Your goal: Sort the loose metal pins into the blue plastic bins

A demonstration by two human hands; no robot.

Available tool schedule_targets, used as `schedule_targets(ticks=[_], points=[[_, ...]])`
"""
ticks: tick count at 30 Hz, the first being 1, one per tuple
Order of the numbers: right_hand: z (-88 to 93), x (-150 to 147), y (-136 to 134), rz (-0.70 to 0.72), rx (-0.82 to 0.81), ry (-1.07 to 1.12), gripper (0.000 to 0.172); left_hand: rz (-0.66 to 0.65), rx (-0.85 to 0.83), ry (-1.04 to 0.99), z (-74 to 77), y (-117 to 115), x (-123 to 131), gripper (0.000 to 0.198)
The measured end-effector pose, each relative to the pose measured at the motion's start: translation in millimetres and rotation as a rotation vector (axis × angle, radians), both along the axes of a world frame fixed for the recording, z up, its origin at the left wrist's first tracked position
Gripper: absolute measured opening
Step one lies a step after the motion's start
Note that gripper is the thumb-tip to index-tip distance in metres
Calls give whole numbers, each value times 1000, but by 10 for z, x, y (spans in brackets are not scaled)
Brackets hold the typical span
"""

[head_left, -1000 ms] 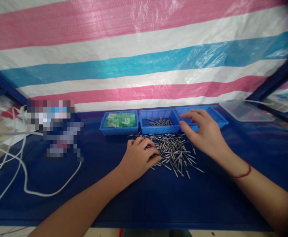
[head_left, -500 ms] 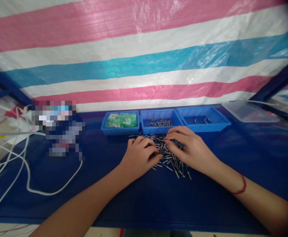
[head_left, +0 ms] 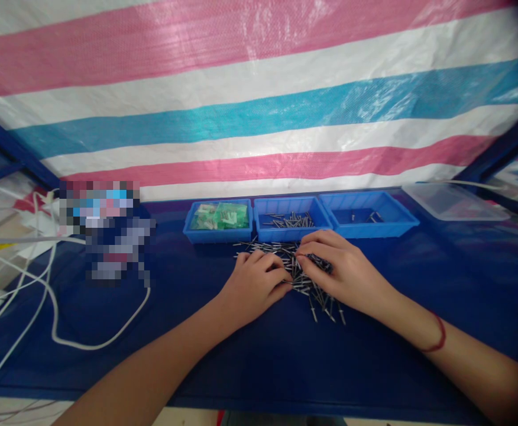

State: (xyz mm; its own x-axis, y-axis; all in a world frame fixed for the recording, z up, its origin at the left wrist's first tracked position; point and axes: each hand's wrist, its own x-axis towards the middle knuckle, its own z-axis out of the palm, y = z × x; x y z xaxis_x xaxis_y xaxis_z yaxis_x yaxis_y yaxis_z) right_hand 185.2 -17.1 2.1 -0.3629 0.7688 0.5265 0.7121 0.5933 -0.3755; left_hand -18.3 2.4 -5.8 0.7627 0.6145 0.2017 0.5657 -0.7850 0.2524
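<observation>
A heap of small metal pins (head_left: 304,281) lies on the dark blue table (head_left: 259,349) in front of three blue trays. My left hand (head_left: 255,284) rests on the heap's left side, fingers curled and pinched on pins. My right hand (head_left: 343,269) lies over the heap's right side, fingers bent and pressed onto the pins beside the left hand's fingertips. The middle tray (head_left: 291,218) holds several pins. Two or three pins lie in the right tray (head_left: 368,213). The left tray (head_left: 218,220) holds green and white packets.
A clear plastic lid or box (head_left: 452,201) sits at the back right. White cables (head_left: 55,307) loop across the table's left side beside a blurred-out object (head_left: 108,231). A striped pink, white and blue tarp (head_left: 259,100) hangs behind the trays.
My right hand has come back from the right tray down onto the pin heap and closed in beside my left hand. The left hand has barely moved.
</observation>
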Motion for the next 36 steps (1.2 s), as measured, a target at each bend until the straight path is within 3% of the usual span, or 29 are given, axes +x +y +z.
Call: schedule_targets(ticks=[17, 28, 36], points=[[-49, -79, -15, 119, -49, 21, 10, 60, -55, -429, -2, 31, 18, 9], [-17, -47, -6, 120, -238, 347, 16, 171, -141, -577, 67, -23, 35, 5], [-60, -60, -24, 5, -370, 527, 25, 156, -239, -584, 59, -35, 49, 9]])
